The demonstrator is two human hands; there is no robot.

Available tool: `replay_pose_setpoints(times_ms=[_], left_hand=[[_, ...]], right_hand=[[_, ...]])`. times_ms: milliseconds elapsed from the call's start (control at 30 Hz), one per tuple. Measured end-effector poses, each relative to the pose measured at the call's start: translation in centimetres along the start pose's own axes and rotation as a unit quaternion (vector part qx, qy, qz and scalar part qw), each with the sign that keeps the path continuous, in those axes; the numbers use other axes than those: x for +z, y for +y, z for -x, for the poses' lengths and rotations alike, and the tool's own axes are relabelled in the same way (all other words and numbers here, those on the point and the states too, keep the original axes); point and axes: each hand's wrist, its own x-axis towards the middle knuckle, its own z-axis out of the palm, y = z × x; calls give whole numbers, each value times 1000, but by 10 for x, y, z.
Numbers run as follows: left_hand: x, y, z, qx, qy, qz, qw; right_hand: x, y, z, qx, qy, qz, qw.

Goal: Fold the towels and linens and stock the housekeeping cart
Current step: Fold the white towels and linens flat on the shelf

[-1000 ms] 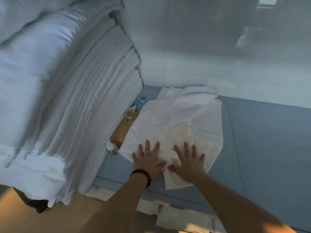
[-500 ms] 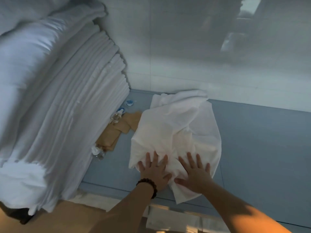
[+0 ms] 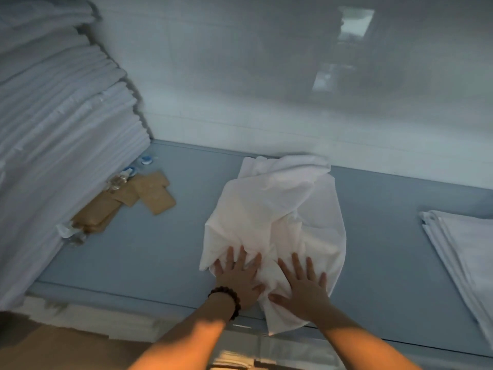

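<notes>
Head view, looking down on a blue-grey surface [image 3: 165, 252] set against a pale wall [image 3: 266, 76]. My left hand [image 3: 237, 281] and my right hand [image 3: 302, 288] lay flat, side by side, on the near end of a crumpled white linen [image 3: 274, 217]; the fingers [image 3: 296, 263] of both were spread and extended, so neither grip was closed on the cloth, only pressing it down. A dark beaded bracelet [image 3: 226, 297] circled my left wrist. The linen lay near the middle of the surface, its far end bunched close to the back edge by the wall and its near corner hanging just over the front edge.

At the left end of the surface stood a tall stack of folded white linens [image 3: 61, 134]. Beside its foot lay several tan paper packets [image 3: 152, 193], overlapping one another, and small clear bottles with blue caps [image 3: 125, 173], some partly hidden under the stack. At the right end, well apart from my hands, lay a second folded white cloth [image 3: 464, 247], cut off by the picture's edge.
</notes>
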Motion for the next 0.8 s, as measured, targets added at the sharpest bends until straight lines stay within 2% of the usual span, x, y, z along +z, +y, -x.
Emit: replay_pose_setpoints(times_ms=[300,433,567,700,800], left_hand=[[25,129,1,-9,-13,-17,1000],[36,170,24,-12,-15,-61,998],[35,203,45,-25,-13,-41,999],[17,215,55,12,70,-101,992],[-1,206,45,47,146,-87,984]], right_hand=[[-6,125,38,-3,-17,16,1000],[-5,163,65,-20,-39,16,999],[-5,187,89,-18,-45,4,999],[-9,197,102,-23,-53,4,998],[-18,192,101,-19,-57,-35,998]])
